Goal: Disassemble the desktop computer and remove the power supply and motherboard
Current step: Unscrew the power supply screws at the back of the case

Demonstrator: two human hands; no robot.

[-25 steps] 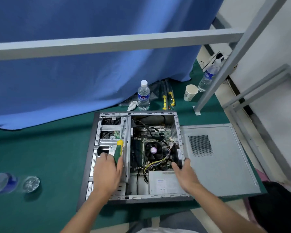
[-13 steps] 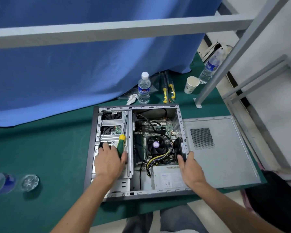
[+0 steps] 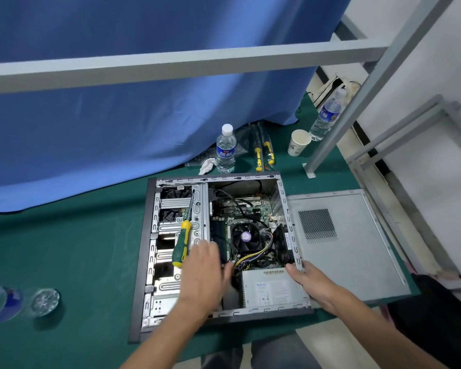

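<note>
Since the earlier frame, the left hand (image 3: 205,278) has let go of the green-and-yellow screwdriver (image 3: 182,242), now lying on the drive cage, tip pointing away, and slid rightward, fingers loose and empty. Right hand (image 3: 308,283) rests open-fingered on the open grey metal computer case (image 3: 290,225), lying lengthwise away on the green worktop (image 3: 77,249). Side panel (image 3: 343,246) is off; silver power supply (image 3: 272,288) and green motherboard (image 3: 240,209) remain inside.

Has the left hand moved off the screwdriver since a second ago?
Yes. The left hand has let go and shifted right, toward the motherboard; the screwdriver now lies alone on the drive cage.
</note>
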